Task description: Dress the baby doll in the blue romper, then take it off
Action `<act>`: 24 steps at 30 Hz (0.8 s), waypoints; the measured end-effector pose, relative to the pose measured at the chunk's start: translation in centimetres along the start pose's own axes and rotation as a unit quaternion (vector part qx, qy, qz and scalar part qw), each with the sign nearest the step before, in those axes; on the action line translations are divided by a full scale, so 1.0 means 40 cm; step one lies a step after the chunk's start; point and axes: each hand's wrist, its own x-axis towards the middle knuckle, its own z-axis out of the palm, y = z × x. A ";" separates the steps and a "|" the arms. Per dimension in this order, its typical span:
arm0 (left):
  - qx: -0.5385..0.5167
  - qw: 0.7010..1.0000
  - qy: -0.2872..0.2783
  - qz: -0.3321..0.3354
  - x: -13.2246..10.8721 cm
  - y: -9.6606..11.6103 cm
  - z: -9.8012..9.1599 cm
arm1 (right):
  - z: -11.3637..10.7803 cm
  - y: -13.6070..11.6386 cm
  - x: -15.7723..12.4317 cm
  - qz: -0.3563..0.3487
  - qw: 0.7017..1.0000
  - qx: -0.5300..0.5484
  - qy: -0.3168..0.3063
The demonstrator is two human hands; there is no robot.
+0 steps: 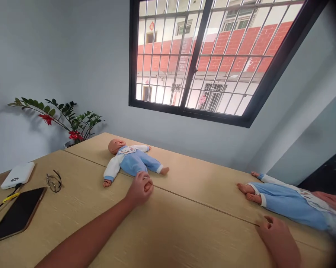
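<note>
A baby doll [136, 160] in a blue and white outfit lies on its back on the wooden table, its head toward the far left. My left hand [140, 189] is closed around one of its feet, and the toes show beside my fingers. The doll's other foot rests free on the tabletop. On the right, a second doll [290, 203] in the same kind of outfit lies with its feet pointing left; its head is cut off by the dark frame edge. My right hand [279, 236] rests just in front of this doll, fingers loosely curled and apart, holding nothing.
At the left lie a black smartphone [17, 216], a white power bank [18, 175] with a cable, and a pair of glasses [54, 181]. A seam runs across the table [184, 230]. Behind stand a potted plant [81, 124] and a barred window [195, 56].
</note>
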 end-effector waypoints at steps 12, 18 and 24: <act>-0.237 0.937 -0.169 0.191 -0.237 0.262 -0.046 | -0.019 -0.040 -0.031 0.043 0.997 -0.037 -0.043; -0.275 0.896 -0.244 0.249 -0.314 0.320 -0.100 | -0.030 -0.055 -0.041 0.051 0.996 -0.049 -0.060; -0.218 0.880 -0.316 0.280 -0.377 0.362 -0.171 | -0.017 -0.044 -0.046 0.059 0.994 -0.062 -0.071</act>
